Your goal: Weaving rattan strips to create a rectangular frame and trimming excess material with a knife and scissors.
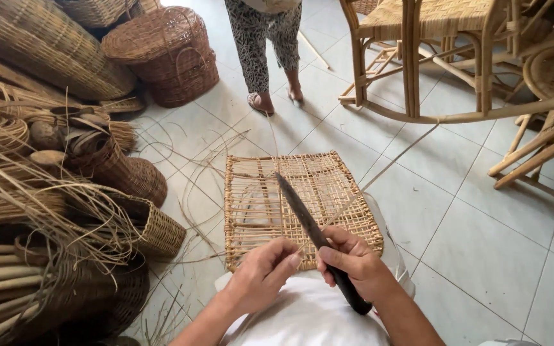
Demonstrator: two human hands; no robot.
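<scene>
Woven brown wicker baskets (161,54) and bundles of loose cane crowd the tiled floor at the left, pale rattan chair frames (431,57) stand at the right, and another person's sandalled feet (276,99) are ahead. A square open-weave rattan panel (258,192) rests across the lap. The right hand (354,263) is clenched around a long dark-handled knife (306,221), blade angled up-left over the panel. The left hand (261,272) pinches a thin pale cane strip (392,163) beside the blade

woven panel (299,208) tan, open lattice | knife (318,240) dark (blade, handle) | floor tiles (482,243) white
</scene>
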